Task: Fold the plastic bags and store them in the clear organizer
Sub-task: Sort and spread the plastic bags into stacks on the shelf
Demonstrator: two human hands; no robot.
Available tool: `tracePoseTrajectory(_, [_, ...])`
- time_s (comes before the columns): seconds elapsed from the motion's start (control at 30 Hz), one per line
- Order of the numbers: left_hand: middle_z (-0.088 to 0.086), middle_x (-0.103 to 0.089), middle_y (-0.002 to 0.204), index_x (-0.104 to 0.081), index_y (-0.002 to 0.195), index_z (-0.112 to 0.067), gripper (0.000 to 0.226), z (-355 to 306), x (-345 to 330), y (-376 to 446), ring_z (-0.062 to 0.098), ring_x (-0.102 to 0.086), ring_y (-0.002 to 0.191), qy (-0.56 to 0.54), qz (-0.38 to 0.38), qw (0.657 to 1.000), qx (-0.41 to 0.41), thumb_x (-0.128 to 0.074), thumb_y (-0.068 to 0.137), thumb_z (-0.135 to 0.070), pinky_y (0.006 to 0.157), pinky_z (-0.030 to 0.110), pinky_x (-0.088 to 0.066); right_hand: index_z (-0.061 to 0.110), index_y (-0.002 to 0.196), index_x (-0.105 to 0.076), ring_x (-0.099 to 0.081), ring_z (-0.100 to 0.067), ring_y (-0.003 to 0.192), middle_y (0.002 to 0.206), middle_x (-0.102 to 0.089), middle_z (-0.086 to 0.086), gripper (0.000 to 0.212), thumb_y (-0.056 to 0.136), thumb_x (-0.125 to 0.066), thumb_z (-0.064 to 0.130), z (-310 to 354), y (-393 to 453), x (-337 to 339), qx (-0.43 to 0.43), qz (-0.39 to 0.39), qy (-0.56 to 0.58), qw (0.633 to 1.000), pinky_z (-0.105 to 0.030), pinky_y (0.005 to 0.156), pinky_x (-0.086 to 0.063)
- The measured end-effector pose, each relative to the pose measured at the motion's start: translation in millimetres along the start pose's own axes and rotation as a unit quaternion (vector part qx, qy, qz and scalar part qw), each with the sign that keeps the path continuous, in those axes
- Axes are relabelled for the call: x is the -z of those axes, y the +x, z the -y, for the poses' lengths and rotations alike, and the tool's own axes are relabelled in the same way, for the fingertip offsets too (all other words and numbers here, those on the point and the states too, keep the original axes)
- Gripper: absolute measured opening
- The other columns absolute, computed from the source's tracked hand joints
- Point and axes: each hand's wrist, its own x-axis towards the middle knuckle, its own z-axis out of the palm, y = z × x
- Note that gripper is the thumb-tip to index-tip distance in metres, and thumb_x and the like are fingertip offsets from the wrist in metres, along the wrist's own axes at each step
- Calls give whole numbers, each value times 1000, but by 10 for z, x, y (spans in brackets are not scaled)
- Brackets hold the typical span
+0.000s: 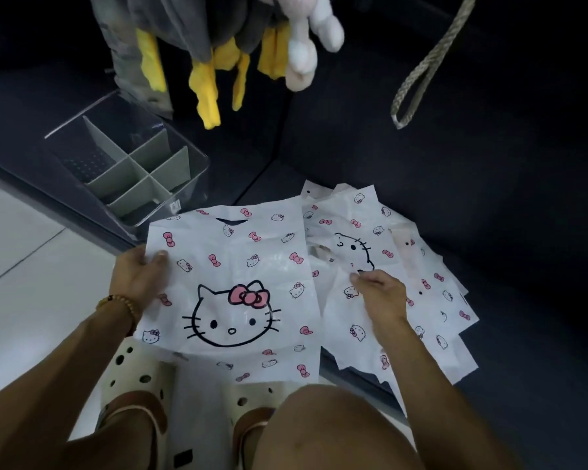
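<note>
A white plastic bag (238, 276) printed with a cat face and pink bows lies spread flat at the front edge of a dark sofa seat. My left hand (140, 273) grips its left edge, thumb on top. To the right lies a loose pile of several matching bags (431, 293). My right hand (381, 296) rests on that pile, its fingertips pinching the top bag near a printed cat face. The clear organizer (133, 164), with grey dividers and nothing visible in its compartments, stands on the seat at the far left.
Plush toys (302, 45) with yellow and white limbs hang over the sofa back. A braided strap loop (421, 72) lies at the back right. White floor tiles (21, 252) show at left. My knees and perforated cream clogs (133, 378) sit below the bag.
</note>
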Motion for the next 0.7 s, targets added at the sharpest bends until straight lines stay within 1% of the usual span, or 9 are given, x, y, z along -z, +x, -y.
tracePoseTrajectory(0.1, [11,-67,93,-64,101,-14,15,13,5,-7,22,-63,71,-20,-2,1000,6,-51,93,-18,71,34,-52,6,93,-72,-66,-25,99,103,-71,-13,9,86,-71,11,41,-70,42,-46,-7,77,996,-35,95,-52])
tracePoseTrajectory(0.17, [11,-66,93,-65,106,-10,20,16,14,-2,19,-62,70,-29,-4,1000,7,-51,94,-18,72,32,-49,5,96,-71,-66,-27,100,106,-71,-15,11,88,-69,11,95,-101,107,-68,-2,101,993,-41,96,-51])
tracePoseTrajectory(0.27, [12,-64,96,-63,111,-5,24,-17,14,1,20,-60,72,-57,-1,998,8,-51,95,-17,75,32,-47,5,98,-70,-66,-23,91,101,-71,-11,11,91,-64,11,177,-99,207,-96,17,172,980,-38,89,-53])
tracePoseTrajectory(0.37, [13,-65,93,-63,106,-5,19,-66,-7,-10,18,-61,69,-73,13,997,14,-51,95,-17,68,28,-49,6,93,-68,-54,-20,82,90,-62,-6,10,93,-61,13,205,-101,200,-54,-21,58,997,-31,78,-47])
tracePoseTrajectory(0.43, [12,-67,90,-63,103,-6,18,-92,-28,-27,19,-64,68,-97,33,994,40,-51,96,-18,64,28,-50,11,91,-68,-52,-12,79,84,-60,3,10,93,-59,12,257,-147,108,-7,-32,38,999,-20,72,-45])
tracePoseTrajectory(0.5, [7,-70,83,-65,98,-9,18,-130,-72,-69,19,-66,65,-135,42,987,75,-51,97,-21,62,29,-52,19,82,-66,-53,-6,72,77,-60,11,16,93,-57,12,352,-253,-73,58,3,2,998,-10,63,-44])
tracePoseTrajectory(0.57, [5,-71,79,-66,91,-14,19,-181,-138,-140,20,-69,67,-153,47,981,108,-52,97,-25,65,35,-56,23,77,-63,-53,-5,66,73,-62,16,21,94,-56,13,426,-397,-362,124,66,-48,989,-7,56,-41])
tracePoseTrajectory(0.63, [10,-73,91,-67,96,-15,23,-218,-211,-225,29,-70,82,-181,77,970,140,-50,97,-31,80,47,-56,22,78,-62,-54,-9,67,77,-65,13,20,96,-55,18,426,-562,-720,164,135,-98,972,-11,58,-42])
tracePoseTrajectory(0.7, [11,-72,103,-67,109,-14,41,-251,-240,-307,33,-69,93,-247,153,942,170,-47,95,-47,88,51,-53,18,84,-62,-57,-9,71,87,-64,3,16,96,-54,21,305,-684,-1057,177,177,-159,955,-14,61,-44])
